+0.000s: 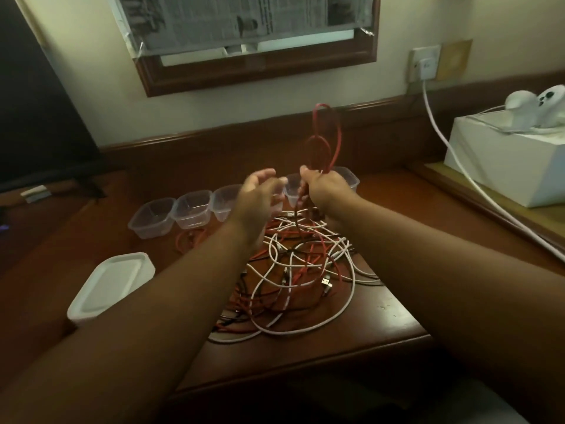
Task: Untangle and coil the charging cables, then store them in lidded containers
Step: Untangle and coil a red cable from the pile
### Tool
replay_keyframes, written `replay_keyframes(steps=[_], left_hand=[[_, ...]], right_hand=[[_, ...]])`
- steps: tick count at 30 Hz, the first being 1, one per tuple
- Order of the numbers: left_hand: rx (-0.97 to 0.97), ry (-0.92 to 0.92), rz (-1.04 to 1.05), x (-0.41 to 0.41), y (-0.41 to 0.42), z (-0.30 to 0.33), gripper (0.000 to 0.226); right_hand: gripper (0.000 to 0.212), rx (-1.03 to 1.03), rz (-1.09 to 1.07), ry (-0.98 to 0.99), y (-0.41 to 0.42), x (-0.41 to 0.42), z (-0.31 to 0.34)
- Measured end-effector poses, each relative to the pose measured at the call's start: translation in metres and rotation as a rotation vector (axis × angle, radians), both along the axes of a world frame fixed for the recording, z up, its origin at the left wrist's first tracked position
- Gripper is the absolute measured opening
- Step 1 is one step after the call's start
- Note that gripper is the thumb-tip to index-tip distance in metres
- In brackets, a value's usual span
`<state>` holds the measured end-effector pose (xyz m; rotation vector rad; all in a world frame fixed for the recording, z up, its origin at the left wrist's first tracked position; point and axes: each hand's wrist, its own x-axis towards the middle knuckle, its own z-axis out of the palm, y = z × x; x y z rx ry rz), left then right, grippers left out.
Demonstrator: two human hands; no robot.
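Note:
A tangle of white, red and black charging cables [305, 270] lies on the wooden desk. My right hand [324, 186] grips a red cable [334, 139] whose loops stand up above the fist, while its loose end trails down into the pile. My left hand [258, 194] hovers just left of it, blurred, with fingers relaxed and nothing in them. Behind the hands runs a row of several clear plastic containers [191, 209] without lids. A stack of white lids [113, 283] sits at the front left. A separate red cable [192, 238] lies in front of the containers.
A dark monitor [36, 117] stands at the far left. To the right, a white box [513, 166] sits on a raised ledge with white devices on top. A white power lead [452, 154] runs down from the wall socket [423, 64]. A framed board hangs on the wall.

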<state>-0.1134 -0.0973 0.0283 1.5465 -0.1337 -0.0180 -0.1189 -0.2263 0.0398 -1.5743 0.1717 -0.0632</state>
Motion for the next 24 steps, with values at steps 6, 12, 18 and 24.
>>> replay_keyframes(steps=[6,12,18,24], left_hand=[[0.44,-0.046,-0.175,-0.005,-0.01,-0.027,0.028],[0.614,-0.049,-0.227,0.003,-0.005,-0.031,0.015],[0.56,-0.015,-0.027,0.011,0.005,-0.022,0.032],[0.094,-0.038,0.113,0.007,0.002,0.03,0.02]], right_hand=[[0.041,0.132,0.033,-0.111,-0.004,-0.011,0.028],[0.044,0.259,0.083,-0.24,-0.012,-0.02,0.035],[0.038,0.328,0.081,-0.203,-0.023,-0.02,0.034],[0.026,-0.519,0.143,-0.294,-0.012,-0.02,0.011]])
